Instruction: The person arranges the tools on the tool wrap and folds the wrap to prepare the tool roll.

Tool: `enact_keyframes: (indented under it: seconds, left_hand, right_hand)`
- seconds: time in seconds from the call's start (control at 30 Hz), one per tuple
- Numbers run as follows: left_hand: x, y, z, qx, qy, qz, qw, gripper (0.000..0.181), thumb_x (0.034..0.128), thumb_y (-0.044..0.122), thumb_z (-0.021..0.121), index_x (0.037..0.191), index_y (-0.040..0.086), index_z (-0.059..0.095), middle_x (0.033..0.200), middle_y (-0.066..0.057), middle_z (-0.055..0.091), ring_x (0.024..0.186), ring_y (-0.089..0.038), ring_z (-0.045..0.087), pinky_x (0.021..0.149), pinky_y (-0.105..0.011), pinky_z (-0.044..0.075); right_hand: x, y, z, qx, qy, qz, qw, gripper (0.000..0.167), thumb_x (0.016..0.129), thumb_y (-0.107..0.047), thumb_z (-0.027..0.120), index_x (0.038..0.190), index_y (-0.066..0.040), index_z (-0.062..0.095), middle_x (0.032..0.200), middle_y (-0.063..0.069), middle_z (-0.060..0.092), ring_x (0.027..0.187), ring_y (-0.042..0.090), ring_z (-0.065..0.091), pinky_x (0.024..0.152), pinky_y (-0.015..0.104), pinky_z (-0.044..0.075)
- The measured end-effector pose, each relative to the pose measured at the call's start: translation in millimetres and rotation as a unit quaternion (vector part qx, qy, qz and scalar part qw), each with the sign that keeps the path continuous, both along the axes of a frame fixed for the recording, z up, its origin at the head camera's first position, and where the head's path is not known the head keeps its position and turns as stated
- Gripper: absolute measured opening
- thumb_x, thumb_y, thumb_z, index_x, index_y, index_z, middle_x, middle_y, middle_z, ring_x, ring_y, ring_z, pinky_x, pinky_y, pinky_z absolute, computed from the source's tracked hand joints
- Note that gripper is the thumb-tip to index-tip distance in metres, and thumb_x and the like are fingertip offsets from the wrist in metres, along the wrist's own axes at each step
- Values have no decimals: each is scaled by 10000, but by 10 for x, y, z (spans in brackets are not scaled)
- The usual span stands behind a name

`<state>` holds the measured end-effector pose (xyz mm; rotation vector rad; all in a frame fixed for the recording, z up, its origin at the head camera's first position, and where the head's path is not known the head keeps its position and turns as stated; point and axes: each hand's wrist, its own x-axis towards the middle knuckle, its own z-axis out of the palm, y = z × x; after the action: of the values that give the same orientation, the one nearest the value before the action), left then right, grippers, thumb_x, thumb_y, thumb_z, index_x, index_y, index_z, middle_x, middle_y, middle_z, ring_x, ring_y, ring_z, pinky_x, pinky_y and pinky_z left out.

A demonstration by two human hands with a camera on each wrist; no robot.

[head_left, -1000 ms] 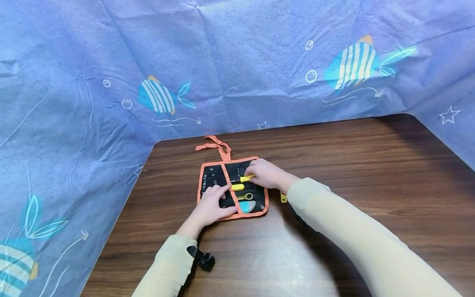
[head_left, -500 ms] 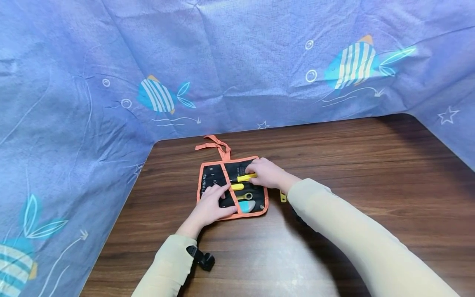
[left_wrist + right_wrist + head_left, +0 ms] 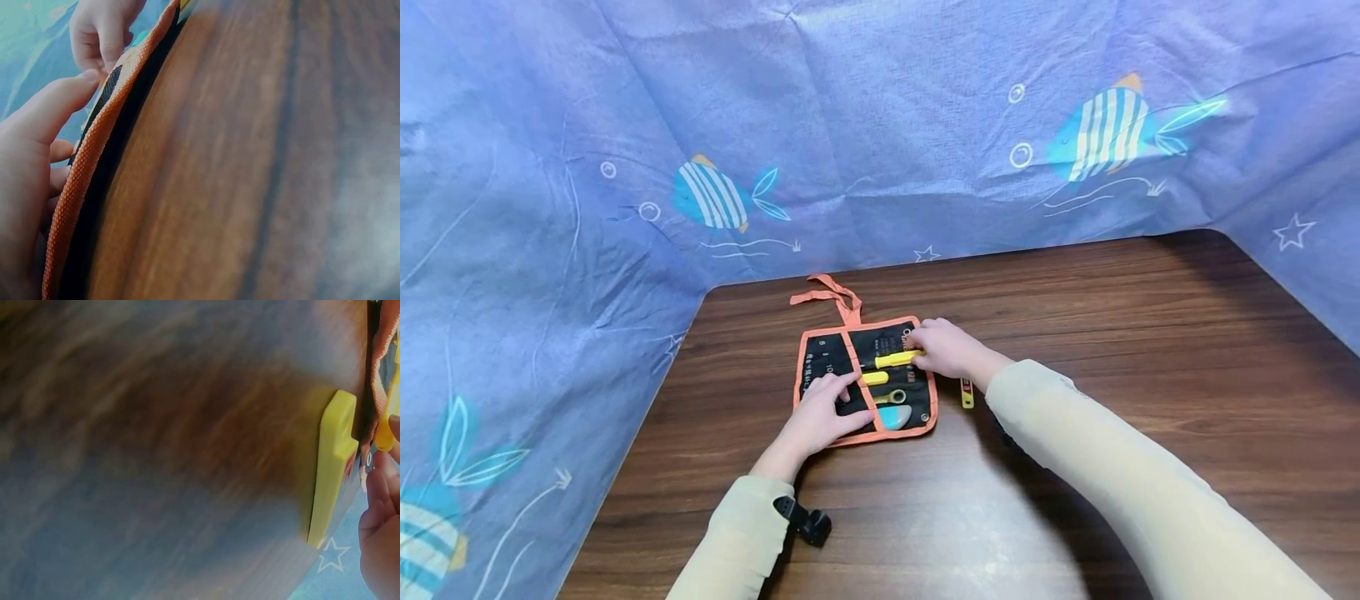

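An unrolled black tool pouch (image 3: 908,427) with orange edging lies on the table. My right hand (image 3: 952,349) pinches the rear end of a yellow-handled screwdriver (image 3: 895,360), which lies across the pouch with its shaft toward the orange middle band. In the right wrist view, fingertips touch the rounded end of that handle. My left hand (image 3: 820,417) rests on the pouch, index finger and thumb spread along the band. Below the screwdriver, a second yellow handle (image 3: 876,378), a ring-ended wrench (image 3: 895,397) and a teal-and-grey rounded tool (image 3: 895,416) stick out of pockets.
Right of the pouch, partly behind my right forearm, a yellow tool with a red mark (image 3: 334,462) lies on the wooden table (image 3: 1112,333). Orange tie straps (image 3: 842,298) trail from the pouch's far edge. A blue fish-print cloth (image 3: 887,125) hangs behind the table.
My right hand has shifted slightly right across the pouch, and more of the yellow screwdriver handle shows. My left hand keeps its place on the pouch. The head view has turned a little.
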<state>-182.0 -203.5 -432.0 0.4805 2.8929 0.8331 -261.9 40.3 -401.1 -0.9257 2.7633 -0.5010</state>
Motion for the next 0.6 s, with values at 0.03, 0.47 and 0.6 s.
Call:
enact_keyframes:
  seconds: [0.03,0.47,0.6]
  left_hand:
    - [-4,4,12,25,2,44,10000,660,794,486,693,1346,167,519,872,54,476,844,-142,438,720,-334,383]
    - [-107,-6,91,-147,572,601,9964,574,821,443,676,1302,155,551,1110,-74,468,1039,-259,364,879,-466,277]
    - [-147,-40,19,-200,363,808,9959,572,825,450,669,1303,159,549,1142,-85,479,1058,-268,364,895,-462,267]
  right_hand:
    - [-1,0,4,-3,-23,-15,10000,275,921,-184,579,1166,-77,645,1145,110,591,1079,275,522,930,425,399]
    - [-11,15,-5,-74,-71,47,9999,253,915,-157,571,1134,-56,649,1106,106,598,1023,249,544,901,414,420]
    - [-13,-3,-16,-69,-70,130,9999,242,919,-154,566,1124,-57,649,1103,103,599,1029,251,542,904,416,417]
